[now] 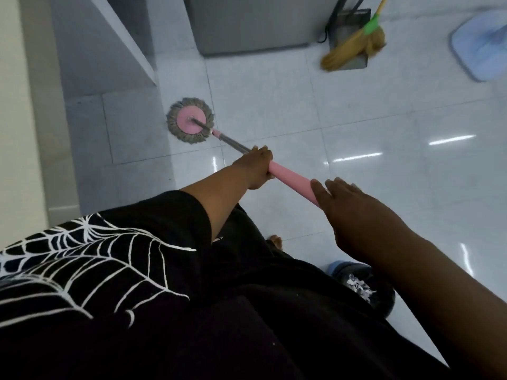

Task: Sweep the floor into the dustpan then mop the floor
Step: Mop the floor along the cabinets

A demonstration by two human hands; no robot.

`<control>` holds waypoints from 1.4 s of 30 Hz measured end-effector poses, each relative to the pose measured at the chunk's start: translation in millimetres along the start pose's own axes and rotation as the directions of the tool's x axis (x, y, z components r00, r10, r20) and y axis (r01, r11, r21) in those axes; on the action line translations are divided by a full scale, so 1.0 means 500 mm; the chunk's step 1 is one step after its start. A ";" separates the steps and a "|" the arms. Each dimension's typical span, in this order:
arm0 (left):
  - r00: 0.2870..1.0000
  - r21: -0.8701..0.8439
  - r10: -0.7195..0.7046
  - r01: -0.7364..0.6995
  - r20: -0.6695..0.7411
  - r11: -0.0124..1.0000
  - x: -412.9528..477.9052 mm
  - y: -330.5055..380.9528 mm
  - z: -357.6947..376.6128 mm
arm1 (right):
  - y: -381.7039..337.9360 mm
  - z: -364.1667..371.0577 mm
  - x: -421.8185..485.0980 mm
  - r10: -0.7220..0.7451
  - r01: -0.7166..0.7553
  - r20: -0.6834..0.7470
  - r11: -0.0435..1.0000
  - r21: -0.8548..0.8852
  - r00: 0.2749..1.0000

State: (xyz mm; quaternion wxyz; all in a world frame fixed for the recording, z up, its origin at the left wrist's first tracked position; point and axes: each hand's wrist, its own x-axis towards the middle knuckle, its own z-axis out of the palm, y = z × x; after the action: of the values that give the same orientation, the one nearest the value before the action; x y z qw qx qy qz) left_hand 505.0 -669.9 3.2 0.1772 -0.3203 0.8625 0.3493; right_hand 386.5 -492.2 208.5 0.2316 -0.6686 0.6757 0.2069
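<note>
A round mop head (190, 119), pink disc with a grey fringe, lies flat on the white tiled floor (356, 160) beside a grey counter base. Its handle (290, 179) runs back toward me, grey near the head and pink at my end. My left hand (256, 167) grips the handle where the pink grip begins. My right hand (345, 201) holds the near end of the pink grip, fingers lying along it. At the back, a straw broom (354, 48) with a green collar leans across a dark grey dustpan (349, 28).
A grey appliance (247, 23) stands at the back centre. A pale blue mop bucket (482, 45) sits at the far right. The counter (90, 50) fills the left side. My bare toes (275, 241) and a dark slipper (362, 283) are on the floor below my hands.
</note>
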 end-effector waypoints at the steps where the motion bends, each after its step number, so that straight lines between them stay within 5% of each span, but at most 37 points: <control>1: 1.000 0.002 0.024 -0.024 0.002 1.000 -0.005 0.030 0.017 | 0.007 0.012 -0.030 0.013 -0.013 0.005 1.000 -0.002 1.000; 7: 0.993 0.043 0.083 -0.087 0.083 0.995 -0.031 0.133 0.077 | 0.026 0.068 -0.130 0.031 -0.028 0.036 0.995 -0.100 0.999; 14: 0.995 0.033 0.085 -0.087 0.060 0.996 -0.054 0.087 0.072 | -0.017 0.059 -0.106 -0.019 0.032 0.075 0.982 -0.187 0.997; 34: 0.994 0.024 -0.104 0.102 0.045 0.994 0.180 -0.287 -0.287 | -0.065 -0.199 0.406 -0.106 0.111 0.041 0.983 -0.145 0.994; 42: 0.986 0.041 -0.154 0.151 0.063 0.988 0.199 -0.297 -0.285 | -0.061 -0.179 0.422 -0.082 0.082 0.009 0.994 -0.071 0.997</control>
State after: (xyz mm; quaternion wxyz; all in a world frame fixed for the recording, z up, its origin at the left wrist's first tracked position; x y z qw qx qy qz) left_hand 520.8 -896.5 -23.3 0.2377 -0.3704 0.8353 0.3296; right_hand 414.1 -715.8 157.1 0.2179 -0.7030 0.6390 0.2235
